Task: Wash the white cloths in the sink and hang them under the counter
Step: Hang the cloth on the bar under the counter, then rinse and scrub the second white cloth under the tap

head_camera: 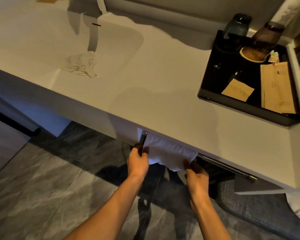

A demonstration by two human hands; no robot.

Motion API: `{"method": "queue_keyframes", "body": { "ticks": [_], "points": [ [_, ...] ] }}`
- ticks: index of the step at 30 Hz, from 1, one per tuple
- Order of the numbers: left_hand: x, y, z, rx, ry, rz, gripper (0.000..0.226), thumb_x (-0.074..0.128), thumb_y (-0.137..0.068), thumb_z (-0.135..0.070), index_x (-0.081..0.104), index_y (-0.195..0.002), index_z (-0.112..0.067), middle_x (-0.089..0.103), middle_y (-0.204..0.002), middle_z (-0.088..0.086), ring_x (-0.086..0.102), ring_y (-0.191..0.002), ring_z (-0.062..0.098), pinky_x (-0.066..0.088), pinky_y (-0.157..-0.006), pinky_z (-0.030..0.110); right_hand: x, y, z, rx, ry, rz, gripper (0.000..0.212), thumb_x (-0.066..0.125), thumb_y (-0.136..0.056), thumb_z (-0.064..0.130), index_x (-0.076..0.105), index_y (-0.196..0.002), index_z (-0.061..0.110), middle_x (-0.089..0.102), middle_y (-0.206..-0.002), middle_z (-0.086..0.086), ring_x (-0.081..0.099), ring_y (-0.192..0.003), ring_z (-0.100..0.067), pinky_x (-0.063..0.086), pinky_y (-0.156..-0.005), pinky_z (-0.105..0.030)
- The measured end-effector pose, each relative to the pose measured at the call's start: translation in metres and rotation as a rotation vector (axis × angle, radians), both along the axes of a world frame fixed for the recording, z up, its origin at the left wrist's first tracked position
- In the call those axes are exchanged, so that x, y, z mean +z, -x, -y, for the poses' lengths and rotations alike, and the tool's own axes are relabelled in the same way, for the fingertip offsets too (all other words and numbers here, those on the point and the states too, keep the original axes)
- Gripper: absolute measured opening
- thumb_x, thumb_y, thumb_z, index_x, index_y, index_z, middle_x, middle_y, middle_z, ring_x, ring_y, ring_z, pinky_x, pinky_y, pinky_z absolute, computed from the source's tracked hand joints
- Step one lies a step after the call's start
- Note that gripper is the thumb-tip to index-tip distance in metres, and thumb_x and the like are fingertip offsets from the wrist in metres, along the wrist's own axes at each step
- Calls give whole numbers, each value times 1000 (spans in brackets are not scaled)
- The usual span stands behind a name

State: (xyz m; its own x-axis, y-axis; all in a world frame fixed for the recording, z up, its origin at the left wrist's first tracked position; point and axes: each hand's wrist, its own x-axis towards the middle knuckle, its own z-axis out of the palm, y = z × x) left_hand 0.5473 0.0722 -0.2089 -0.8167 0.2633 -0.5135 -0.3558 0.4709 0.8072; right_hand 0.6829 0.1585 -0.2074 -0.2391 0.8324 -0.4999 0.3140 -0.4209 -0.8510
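A white cloth (168, 153) hangs over the metal rail (225, 168) fixed under the counter's front edge. My left hand (138, 159) pinches the cloth's left end, close to the rail's bracket. My right hand (196, 172) grips its lower right corner. A second white cloth (81, 64), crumpled and stained, lies in the sink basin (121, 42) below the faucet (93, 37).
A black tray (215, 94) at the counter's right holds two ribbed glasses, paper packets and a round dish. A woven dark basket (253, 203) stands on the marble floor under the counter. A white cabinet (5, 141) is at the left.
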Motion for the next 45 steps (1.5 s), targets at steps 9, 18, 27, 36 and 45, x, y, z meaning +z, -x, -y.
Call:
{"method": "queue_keyframes", "body": {
  "ticks": [9, 18, 27, 36, 45],
  "points": [
    [-11, 2, 8, -96, 142, 37, 25, 64, -94, -17, 58, -118, -13, 63, -119, 5, 60, -112, 22, 45, -88, 30, -16, 1, 1, 32, 13, 126, 20, 66, -93, 18, 64, -110, 7, 69, -100, -13, 64, -95, -28, 50, -89, -39],
    [82, 25, 56, -644, 309, 115, 22, 62, -85, -8, 66, -67, -21, 66, -63, -5, 59, -48, 1, 48, -59, 21, 75, 11, 45, 414, 42, 301, 30, 62, -85, 28, 68, -80, 0, 63, -71, -4, 60, -71, -18, 46, -70, -33],
    [285, 147, 82, -681, 161, -88, 18, 60, -95, -18, 71, -98, -4, 73, -91, 11, 66, -70, 19, 49, -64, 29, 284, 147, 38, 569, -103, 107, 19, 60, -91, 20, 66, -74, 14, 74, -90, -18, 66, -76, -27, 53, -67, -38],
    [303, 383, 103, -457, 219, -321, 19, 58, -95, -15, 74, -98, -5, 74, -93, 9, 68, -73, 20, 49, -55, 17, 302, 357, 22, 531, -413, 58, 16, 57, -94, 22, 67, -105, 16, 70, -108, -6, 65, -96, -23, 54, -85, -39],
    [165, 526, 59, -885, 591, -241, 32, 52, -92, -23, 65, -117, -10, 66, -122, 9, 64, -110, 28, 50, -89, 32, 134, 500, 23, 675, -193, 524, 36, 61, -92, 25, 57, -125, 12, 66, -122, -8, 61, -95, -22, 44, -78, -26]
  ]
}}
